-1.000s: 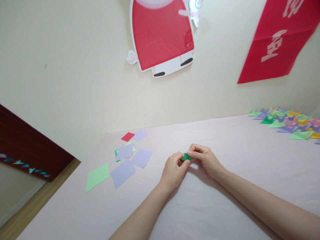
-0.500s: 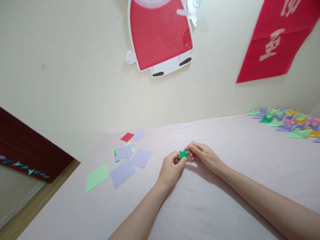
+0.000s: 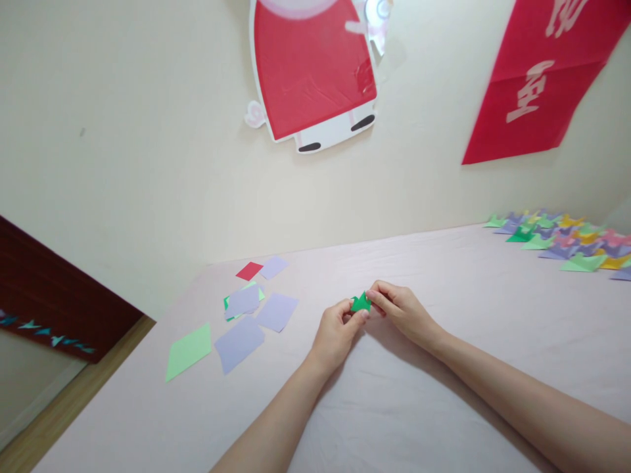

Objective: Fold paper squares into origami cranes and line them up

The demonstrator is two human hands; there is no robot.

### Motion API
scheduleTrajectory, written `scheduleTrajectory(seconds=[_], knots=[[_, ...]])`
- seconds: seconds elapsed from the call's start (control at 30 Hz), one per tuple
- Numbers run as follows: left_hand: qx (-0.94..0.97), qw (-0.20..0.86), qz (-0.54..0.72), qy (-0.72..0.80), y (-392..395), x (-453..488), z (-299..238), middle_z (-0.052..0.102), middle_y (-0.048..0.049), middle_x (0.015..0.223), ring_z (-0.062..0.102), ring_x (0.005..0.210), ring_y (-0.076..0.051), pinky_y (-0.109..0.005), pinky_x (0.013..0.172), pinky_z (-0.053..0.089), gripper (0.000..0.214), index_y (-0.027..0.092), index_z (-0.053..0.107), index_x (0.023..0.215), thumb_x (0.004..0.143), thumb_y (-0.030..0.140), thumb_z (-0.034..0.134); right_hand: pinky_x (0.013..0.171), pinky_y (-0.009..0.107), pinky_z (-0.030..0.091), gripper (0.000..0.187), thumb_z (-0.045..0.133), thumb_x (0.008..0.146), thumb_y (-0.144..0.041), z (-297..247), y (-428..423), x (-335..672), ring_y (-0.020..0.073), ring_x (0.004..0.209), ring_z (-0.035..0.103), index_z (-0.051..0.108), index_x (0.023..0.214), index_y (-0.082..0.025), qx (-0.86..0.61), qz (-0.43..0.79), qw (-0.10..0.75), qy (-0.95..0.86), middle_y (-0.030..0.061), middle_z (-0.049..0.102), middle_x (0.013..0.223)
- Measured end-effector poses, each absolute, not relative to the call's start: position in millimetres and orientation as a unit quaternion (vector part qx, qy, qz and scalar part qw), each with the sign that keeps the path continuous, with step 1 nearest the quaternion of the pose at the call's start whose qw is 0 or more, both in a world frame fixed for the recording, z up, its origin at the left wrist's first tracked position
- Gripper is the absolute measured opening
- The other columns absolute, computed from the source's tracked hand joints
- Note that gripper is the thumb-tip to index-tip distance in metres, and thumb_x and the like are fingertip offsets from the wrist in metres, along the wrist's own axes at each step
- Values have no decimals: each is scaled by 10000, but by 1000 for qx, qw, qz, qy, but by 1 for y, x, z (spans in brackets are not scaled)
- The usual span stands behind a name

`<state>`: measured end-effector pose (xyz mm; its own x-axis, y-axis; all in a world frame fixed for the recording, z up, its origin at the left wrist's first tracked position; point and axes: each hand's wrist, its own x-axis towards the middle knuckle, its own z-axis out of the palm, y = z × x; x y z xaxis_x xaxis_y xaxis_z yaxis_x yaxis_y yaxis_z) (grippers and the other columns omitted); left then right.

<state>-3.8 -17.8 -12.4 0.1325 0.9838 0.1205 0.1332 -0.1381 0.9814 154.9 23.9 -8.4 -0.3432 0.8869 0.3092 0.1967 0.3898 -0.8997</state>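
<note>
Between my two hands is a small green folded paper figure (image 3: 361,303) with pointed tips, held just above the pale pink cloth (image 3: 394,394). My left hand (image 3: 339,328) pinches its lower left side between thumb and fingers. The thumb and fingertips of my right hand (image 3: 394,303) are closed on its right-hand point. Part of the figure is covered by the fingers. Left of my hands lie loose paper squares: lilac sheets (image 3: 277,312), a light green sheet (image 3: 189,351) and a red one (image 3: 249,270).
Rows of folded paper figures (image 3: 584,261) in several colours stand at the far right, near the wall (image 3: 148,164). A red cartoon cutout (image 3: 315,72) and a red banner (image 3: 532,85) hang on that wall. The cloth's left edge drops to a wooden floor (image 3: 98,374).
My right hand's thumb and fingertips have closed on the right point of the green paper figure, which now shows a flatter side. My left hand keeps its pinch. The view has shifted slightly.
</note>
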Motion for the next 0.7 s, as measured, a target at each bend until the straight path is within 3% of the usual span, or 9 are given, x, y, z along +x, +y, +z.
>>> scheduleTrajectory(seconds=[0.33,0.7], knots=[[594,425,478,487,-16,-7,-17,518,26,643,431,620,-128,-233,592,321,230,172,621,702,809,374,631,616,265,424,307,526,886,-475,-9,24,154,153,629,514,585,730,-216,-356,410,467,-698,-14,558,654],[605,419,475,483,-18,-6,-15,617,-3,738,553,735,-170,-253,694,390,200,186,651,774,883,320,552,698,280,435,202,557,898,-404,-10,21,153,171,723,564,608,815,-227,-338,437,483,-680,5,603,767]])
